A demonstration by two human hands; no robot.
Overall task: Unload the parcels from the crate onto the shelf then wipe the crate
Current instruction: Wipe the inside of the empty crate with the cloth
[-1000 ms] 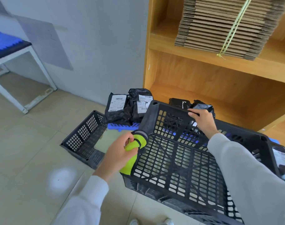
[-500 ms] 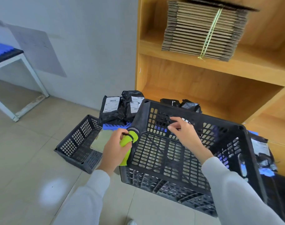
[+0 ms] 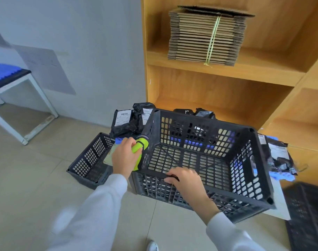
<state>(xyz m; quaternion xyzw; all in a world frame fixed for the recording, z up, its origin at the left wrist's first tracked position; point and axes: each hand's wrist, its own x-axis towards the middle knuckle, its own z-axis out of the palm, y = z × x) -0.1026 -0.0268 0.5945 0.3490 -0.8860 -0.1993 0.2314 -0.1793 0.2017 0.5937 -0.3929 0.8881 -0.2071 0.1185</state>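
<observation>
Two hands working at the black crate, which is sitting on the floor before the wooden shelf.

The left hand is gripping a green bottle; the right hand is curling over the near rim. White labels on the black parcels are showing unreadable print.

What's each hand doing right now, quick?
Left hand: grips a green-and-black handled tool outside the black crate's left wall.
Right hand: fingers curled over the crate's near rim, holding it.
</observation>
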